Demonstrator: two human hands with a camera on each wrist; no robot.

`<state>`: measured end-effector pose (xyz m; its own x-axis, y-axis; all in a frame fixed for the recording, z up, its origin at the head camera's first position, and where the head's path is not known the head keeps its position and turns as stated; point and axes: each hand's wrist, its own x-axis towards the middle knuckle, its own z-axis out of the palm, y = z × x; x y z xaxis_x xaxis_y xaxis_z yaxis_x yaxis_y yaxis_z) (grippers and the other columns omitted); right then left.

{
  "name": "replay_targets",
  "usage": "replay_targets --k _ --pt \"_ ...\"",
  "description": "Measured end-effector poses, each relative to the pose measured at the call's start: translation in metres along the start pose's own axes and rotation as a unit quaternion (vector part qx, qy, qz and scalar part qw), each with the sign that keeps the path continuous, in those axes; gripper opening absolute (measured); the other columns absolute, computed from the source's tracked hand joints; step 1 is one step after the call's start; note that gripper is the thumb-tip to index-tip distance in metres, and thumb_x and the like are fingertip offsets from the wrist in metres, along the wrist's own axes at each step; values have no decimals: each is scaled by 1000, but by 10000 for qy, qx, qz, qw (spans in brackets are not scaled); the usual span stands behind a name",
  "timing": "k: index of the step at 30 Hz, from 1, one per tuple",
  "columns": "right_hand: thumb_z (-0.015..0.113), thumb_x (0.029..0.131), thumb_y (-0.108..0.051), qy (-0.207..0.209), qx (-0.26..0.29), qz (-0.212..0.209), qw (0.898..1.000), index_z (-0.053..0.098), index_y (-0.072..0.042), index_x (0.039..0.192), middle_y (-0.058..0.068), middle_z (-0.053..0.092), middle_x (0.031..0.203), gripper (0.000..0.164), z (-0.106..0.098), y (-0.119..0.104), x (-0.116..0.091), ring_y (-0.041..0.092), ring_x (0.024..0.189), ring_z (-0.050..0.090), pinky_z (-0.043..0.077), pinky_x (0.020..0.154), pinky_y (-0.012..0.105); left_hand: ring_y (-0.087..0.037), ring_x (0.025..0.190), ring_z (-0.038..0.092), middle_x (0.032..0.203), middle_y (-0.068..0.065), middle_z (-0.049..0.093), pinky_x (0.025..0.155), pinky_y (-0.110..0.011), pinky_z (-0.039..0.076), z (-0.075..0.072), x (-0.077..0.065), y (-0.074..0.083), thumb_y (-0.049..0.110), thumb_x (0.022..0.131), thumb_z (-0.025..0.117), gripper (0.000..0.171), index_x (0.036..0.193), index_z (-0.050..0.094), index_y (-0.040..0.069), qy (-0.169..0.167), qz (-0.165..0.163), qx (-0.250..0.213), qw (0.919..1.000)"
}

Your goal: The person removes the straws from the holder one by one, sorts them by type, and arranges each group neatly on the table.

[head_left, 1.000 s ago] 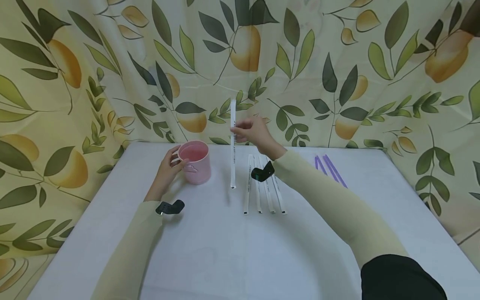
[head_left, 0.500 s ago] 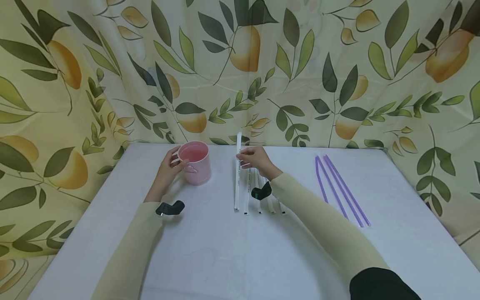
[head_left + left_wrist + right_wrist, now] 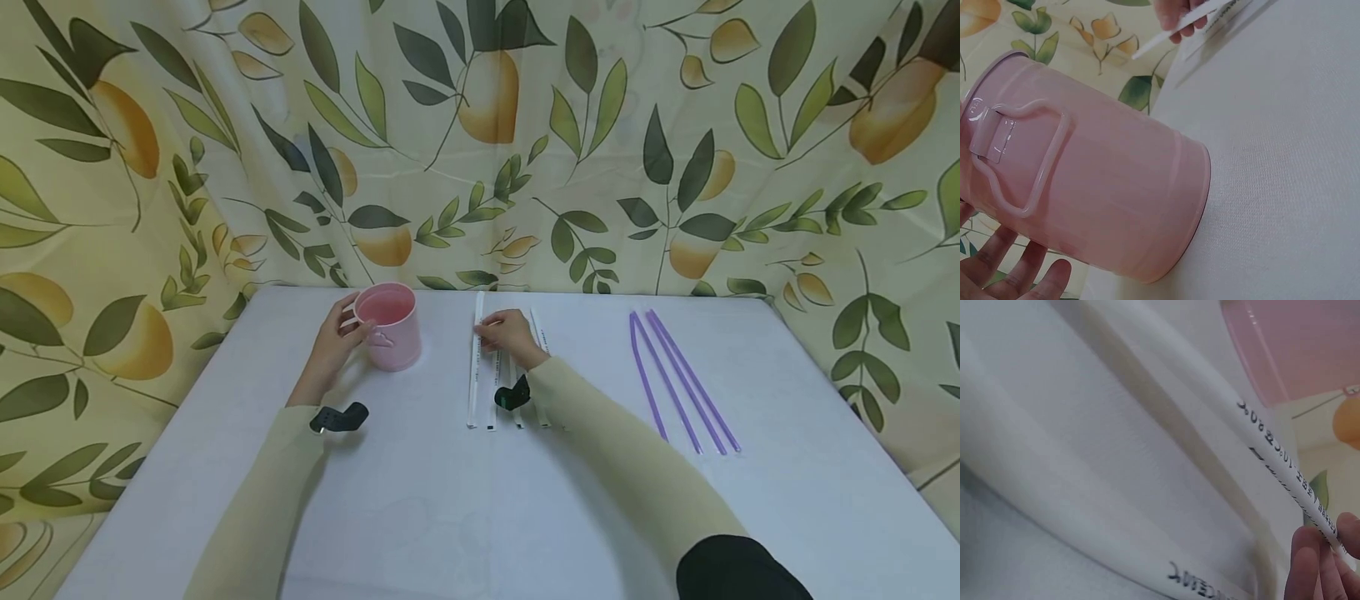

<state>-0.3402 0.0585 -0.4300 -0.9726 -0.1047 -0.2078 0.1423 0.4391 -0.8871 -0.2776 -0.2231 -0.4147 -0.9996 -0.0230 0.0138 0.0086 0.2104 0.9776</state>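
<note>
My left hand [image 3: 330, 348] grips the left side of a pink bucket [image 3: 395, 343], which stands upright on the table. A small wire handle [image 3: 1054, 164] hangs on the bucket's wall in the left wrist view. With thumb and fingertips, my right hand [image 3: 513, 335] pinches a white wrapped straw [image 3: 474, 383] with black print, which lies nearly along the table to the right of the bucket. Several more white wrapped straws [image 3: 492, 400] lie in a row beneath and beside the right hand, partly hidden by it and its wrist camera.
Several purple straws [image 3: 678, 379] lie side by side on the right part of the white table [image 3: 420, 500]. A curtain [image 3: 592, 200] printed with fruit and leaves hangs behind the table's far edge.
My right hand has lowered the wrapped straw from upright in the air to the table, left of the others. The left hand and bucket have stayed almost still.
</note>
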Motion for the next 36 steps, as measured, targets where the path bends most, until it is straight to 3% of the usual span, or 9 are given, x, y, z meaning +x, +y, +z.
replay_targets --k 6,11,18,23,27,31,36 --pt "69 85 -18 82 -640 65 9979 68 -1 99 7 67 77 23 3 0 3 9 59 57 46 53 16 -31 132 40 146 -19 34 107 -39 42 1 -1 0 22 93 57 67 150 22 18 -3 54 1 10000" --pt "70 84 -16 9 -755 292 9967 67 0 100 10 70 81 22 4 -2 2 10 59 61 50 54 17 -32 133 39 147 -19 33 110 -46 38 2 0 0 21 93 57 67 150 21 17 -35 74 -89 9999" --pt "69 84 -15 82 -953 163 9953 67 0 94 10 69 79 17 -1 0 -2 11 59 60 49 53 18 -33 134 38 147 -19 32 110 -48 37 3 -1 2 20 94 57 67 150 21 17 -88 63 -100 9999" --pt "67 86 -15 45 -743 40 9972 66 0 99 13 70 88 20 -10 -3 -7 15 68 65 55 61 21 -34 134 37 148 -19 32 111 -48 36 3 0 2 22 93 58 68 150 21 18 -98 51 -74 9999" --pt "64 88 -16 5 -425 -419 9982 63 2 107 20 69 101 26 -22 -10 -16 28 85 70 60 76 34 -36 134 37 147 -21 33 111 -48 37 0 -1 2 24 92 59 69 150 21 18 -66 111 150 9998" --pt "61 91 -19 43 -414 -1057 9935 61 1 113 23 66 109 31 -42 -19 -30 35 95 67 57 83 44 -38 133 38 147 -21 34 108 -50 39 -4 -3 4 28 91 60 70 150 23 17 50 190 724 9972" --pt "59 92 -21 358 -952 -1727 9797 58 -1 121 21 64 115 35 -74 -25 -50 34 101 64 56 87 45 -41 134 35 149 -21 30 108 -55 36 -9 -6 14 28 92 59 69 149 24 12 342 627 1713 9826"
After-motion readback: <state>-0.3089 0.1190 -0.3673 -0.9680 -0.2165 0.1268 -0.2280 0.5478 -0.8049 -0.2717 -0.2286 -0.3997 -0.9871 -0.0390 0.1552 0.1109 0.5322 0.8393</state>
